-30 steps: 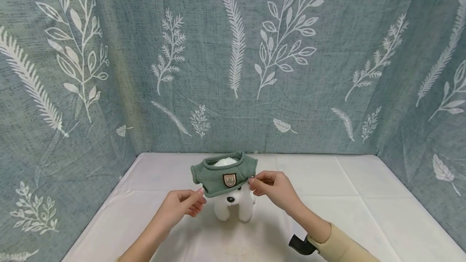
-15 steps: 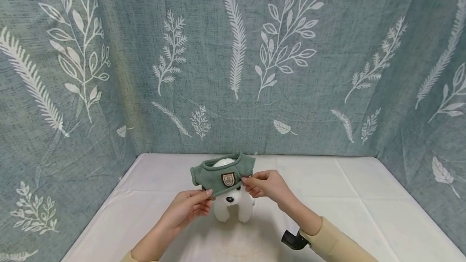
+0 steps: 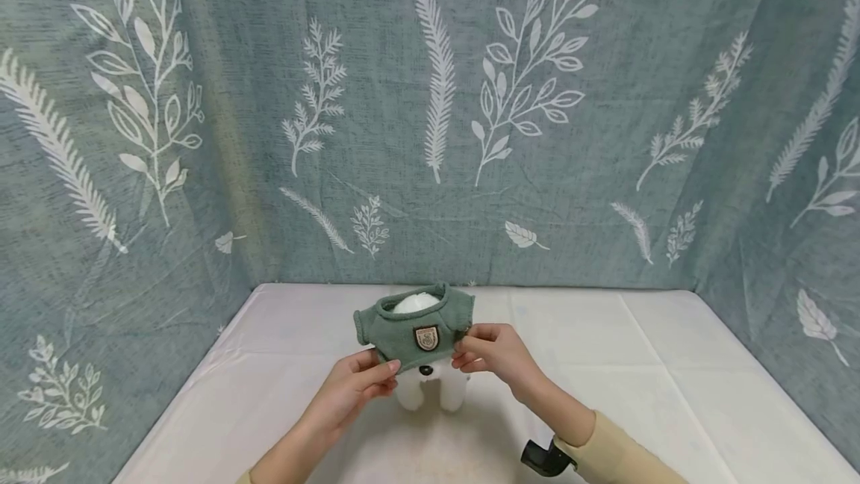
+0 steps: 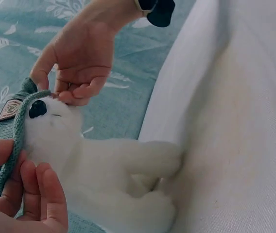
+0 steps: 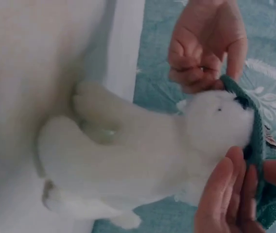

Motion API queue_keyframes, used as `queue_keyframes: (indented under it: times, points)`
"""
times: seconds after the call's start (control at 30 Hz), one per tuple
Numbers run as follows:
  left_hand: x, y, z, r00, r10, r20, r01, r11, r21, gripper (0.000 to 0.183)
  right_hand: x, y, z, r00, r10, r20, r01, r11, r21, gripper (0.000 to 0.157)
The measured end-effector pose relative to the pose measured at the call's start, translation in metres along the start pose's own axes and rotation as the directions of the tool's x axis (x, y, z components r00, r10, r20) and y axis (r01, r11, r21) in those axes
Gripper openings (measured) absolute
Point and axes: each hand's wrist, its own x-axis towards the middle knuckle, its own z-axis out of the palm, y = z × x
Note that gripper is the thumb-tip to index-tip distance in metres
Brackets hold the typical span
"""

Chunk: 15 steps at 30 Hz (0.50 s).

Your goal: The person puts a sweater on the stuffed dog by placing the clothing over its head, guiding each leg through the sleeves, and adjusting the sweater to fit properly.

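A small green knitted sweater (image 3: 403, 331) with a shield badge is draped over the head of a white plush dog (image 3: 452, 388) standing on the table. The toy's white crown shows through the neck opening, and its black nose peeks out under the hem. My left hand (image 3: 356, 387) pinches the hem at the lower left between thumb and fingers. On the other side my right hand (image 3: 500, 357) pinches the hem near the right sleeve. In the left wrist view the hem (image 4: 19, 131) lies across the dog's face, just above its nose (image 4: 37, 109).
A white cloth covers the table (image 3: 605, 364). Grey-green curtains (image 3: 376, 95) with white leaf prints enclose the back and both sides. A black device (image 3: 546, 458) sits at my right wrist, beside the beige sleeve (image 3: 625, 454).
The sweater's front has come down over the dog's eyes to its nose. My left hand has moved right and slightly down along the hem; my right hand has shifted a little left and down.
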Motion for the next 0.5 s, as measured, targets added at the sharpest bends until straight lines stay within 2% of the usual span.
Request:
queue_keyframes:
  times: [0.1, 0.27, 0.4, 0.5]
  points:
    - [0.000, 0.000, 0.002, 1.000, -0.004, 0.011, 0.004, 0.999, -0.037, 0.019, -0.004, 0.006, -0.003, 0.999, -0.050, 0.023, 0.050, 0.999, -0.019, 0.011]
    - [0.000, -0.001, 0.005, 1.000, -0.003, 0.023, 0.005, 0.996, -0.085, 0.024, -0.008, 0.017, -0.009, 0.985, -0.168, 0.040, 0.172, 0.974, -0.147, 0.017]
    - [0.002, -0.003, 0.008, 1.000, 0.007, -0.019, -0.009, 0.996, -0.091, 0.029, -0.009, 0.026, -0.009, 0.955, -0.288, 0.071, 0.297, 0.932, -0.207, 0.016]
    - [0.002, -0.005, 0.010, 0.997, 0.026, -0.068, -0.030, 0.998, -0.058, 0.030, -0.010, 0.030, -0.008, 0.926, -0.366, 0.091, 0.377, 0.894, -0.241, 0.016]
